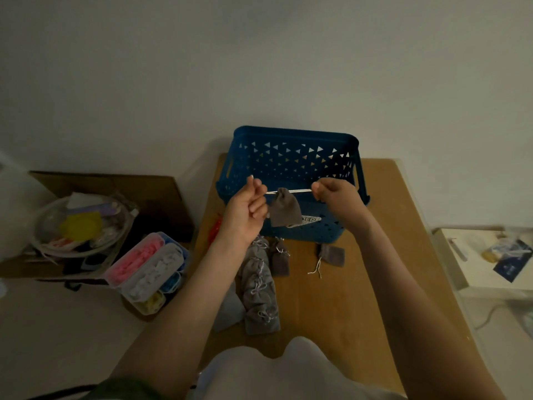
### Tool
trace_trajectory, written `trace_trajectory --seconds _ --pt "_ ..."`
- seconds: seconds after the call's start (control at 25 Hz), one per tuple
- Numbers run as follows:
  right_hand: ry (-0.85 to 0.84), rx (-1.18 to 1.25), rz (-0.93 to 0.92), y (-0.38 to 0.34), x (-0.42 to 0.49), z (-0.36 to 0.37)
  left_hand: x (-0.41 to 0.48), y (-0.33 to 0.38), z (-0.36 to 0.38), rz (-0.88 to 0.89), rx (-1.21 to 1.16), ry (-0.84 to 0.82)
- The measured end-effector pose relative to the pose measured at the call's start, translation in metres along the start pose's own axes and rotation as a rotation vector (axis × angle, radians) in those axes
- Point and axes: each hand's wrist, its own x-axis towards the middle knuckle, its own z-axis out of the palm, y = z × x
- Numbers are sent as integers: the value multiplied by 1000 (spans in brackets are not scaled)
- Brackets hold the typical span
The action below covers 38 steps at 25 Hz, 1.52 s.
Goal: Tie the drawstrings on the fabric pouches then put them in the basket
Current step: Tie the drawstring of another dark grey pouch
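Before the near wall of the blue basket (294, 132), a grey pouch (285, 210) hangs clear of the table (389, 226) from its white drawstring (297, 191), which runs taut between both hands. Left hand (248, 204): thumb and fingers pinching the left cord end. Right hand (337, 194): fingers curled, pinching the right end. The pouch mouth appears cinched.

Assessment: the closing-and-knotting step is in hand; no knot can be confirmed. The next move calls for crossing the ends, tying them, then lifting the pouch over the rim.

Further pouches (259, 287) lie near-left on the table; a separate pouch (331, 252) shows loose strings. The basket floor is hidden.
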Motion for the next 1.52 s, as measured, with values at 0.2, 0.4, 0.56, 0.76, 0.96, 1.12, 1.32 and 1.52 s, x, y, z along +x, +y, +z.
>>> trace_trajectory --seconds 0.2,0.4,0.56,0.76,0.96,1.12,1.32,1.52 --pt "69 -15 -53 -11 7 2 2 11 9 29 465 67" --pt "46 100 -216 -36 12 5 3 14 26 103 962 -5" --pt "99 1 -384 -51 18 8 4 17 40 189 1036 -107" --pt "-10 5 -364 -51 19 6 2 26 42 180 1041 -262" --pt "-160 86 -304 -59 9 2 -7 31 38 143 1313 -422" --pt "-149 25 -322 -71 6 1 -11 30 39 107 1287 -374" --pt "-2 71 -310 -62 8 2 -5 26 34 78 1100 -283" --pt "-16 78 -246 -54 4 12 0 28 36 49 863 -139"
